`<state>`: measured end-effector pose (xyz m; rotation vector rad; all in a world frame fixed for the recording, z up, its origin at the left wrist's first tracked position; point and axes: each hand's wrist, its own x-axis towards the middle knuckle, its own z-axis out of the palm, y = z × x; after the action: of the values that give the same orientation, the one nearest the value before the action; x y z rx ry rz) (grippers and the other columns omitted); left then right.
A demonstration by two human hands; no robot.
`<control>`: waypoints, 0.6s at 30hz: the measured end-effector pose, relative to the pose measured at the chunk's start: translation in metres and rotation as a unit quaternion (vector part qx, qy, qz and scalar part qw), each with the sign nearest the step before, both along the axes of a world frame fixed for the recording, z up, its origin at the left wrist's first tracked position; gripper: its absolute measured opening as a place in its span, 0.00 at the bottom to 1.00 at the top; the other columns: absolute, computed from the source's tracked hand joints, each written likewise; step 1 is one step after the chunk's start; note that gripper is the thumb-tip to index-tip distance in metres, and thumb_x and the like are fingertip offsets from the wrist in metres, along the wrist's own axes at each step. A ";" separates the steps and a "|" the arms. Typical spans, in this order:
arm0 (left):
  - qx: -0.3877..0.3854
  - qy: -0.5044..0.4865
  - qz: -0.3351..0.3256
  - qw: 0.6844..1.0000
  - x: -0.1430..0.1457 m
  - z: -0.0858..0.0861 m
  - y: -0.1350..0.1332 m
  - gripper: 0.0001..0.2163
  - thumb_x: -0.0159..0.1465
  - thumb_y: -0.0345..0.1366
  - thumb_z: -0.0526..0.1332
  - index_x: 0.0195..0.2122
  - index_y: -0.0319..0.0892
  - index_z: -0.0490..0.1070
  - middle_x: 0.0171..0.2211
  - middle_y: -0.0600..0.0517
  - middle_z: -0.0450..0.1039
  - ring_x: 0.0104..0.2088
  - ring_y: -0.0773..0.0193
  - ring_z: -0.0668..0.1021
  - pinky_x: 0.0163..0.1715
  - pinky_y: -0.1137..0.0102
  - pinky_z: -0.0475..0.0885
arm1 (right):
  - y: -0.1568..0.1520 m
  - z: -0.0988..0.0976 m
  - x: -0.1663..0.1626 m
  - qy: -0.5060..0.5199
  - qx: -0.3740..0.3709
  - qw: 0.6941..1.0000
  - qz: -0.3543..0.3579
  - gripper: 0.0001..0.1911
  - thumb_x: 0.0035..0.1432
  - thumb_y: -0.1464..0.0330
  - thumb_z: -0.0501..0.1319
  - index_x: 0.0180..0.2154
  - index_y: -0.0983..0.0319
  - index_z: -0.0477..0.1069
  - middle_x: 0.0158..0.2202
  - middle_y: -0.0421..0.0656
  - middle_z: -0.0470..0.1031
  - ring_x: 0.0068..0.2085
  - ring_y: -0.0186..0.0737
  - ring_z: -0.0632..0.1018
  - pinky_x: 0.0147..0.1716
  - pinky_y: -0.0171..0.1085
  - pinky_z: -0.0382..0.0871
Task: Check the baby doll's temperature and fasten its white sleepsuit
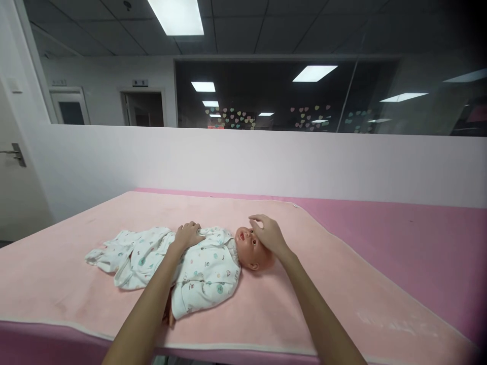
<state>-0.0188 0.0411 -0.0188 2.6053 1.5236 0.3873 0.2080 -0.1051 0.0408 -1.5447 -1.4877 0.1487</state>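
A baby doll [253,251] lies on its back across the table, its head to the right and its legs to the left. It wears a white patterned top [207,274] and matching trousers [146,248]. My left hand [189,234] rests on the doll's belly, fingers stretched out over the cloth. My right hand [269,233] is at the doll's forehead, its fingers loosely curved and apart, covering part of the face. Nothing shows between the fingers of either hand. One doll hand [170,314] pokes out of the near sleeve, partly behind my left forearm.
A peach-coloured mat [342,304] with a pale edge lies over a pink surface [380,233]. Behind it stands a white half wall [266,162] with glass above. A door with a metal handle [17,154] is at the far left.
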 end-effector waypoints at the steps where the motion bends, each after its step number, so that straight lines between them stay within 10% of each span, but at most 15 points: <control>1: -0.010 -0.004 -0.001 1.000 -0.001 -0.001 -0.001 0.21 0.53 0.47 0.51 0.46 0.44 0.64 0.48 0.44 0.67 0.49 0.52 0.68 0.50 0.58 0.55 | 0.004 -0.003 0.012 0.105 -0.017 0.994 0.005 0.15 0.54 0.64 0.53 0.38 0.65 0.71 0.44 0.47 0.71 0.47 0.40 0.68 0.50 0.39 0.55; 9: -0.064 -0.047 0.043 0.996 -0.007 0.000 -0.009 0.22 0.56 0.48 0.48 0.48 0.43 0.60 0.45 0.42 0.71 0.45 0.49 0.72 0.40 0.62 0.63 | 0.011 -0.039 0.040 0.324 -0.148 0.928 0.108 0.27 0.53 0.52 0.51 0.36 0.69 0.72 0.33 0.50 0.76 0.35 0.42 0.76 0.40 0.39 0.67; 18: -0.054 -0.067 0.042 0.995 -0.006 -0.001 -0.009 0.20 0.56 0.45 0.47 0.48 0.44 0.61 0.44 0.45 0.72 0.45 0.50 0.72 0.41 0.62 0.63 | 0.006 -0.042 0.039 0.352 -0.106 0.917 0.154 0.21 0.52 0.58 0.56 0.36 0.70 0.72 0.32 0.48 0.76 0.34 0.41 0.76 0.38 0.37 0.68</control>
<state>-0.0252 0.0316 -0.0198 2.3882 1.5674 0.4624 0.2474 -0.0996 -0.0010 -1.2072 -1.1291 0.9743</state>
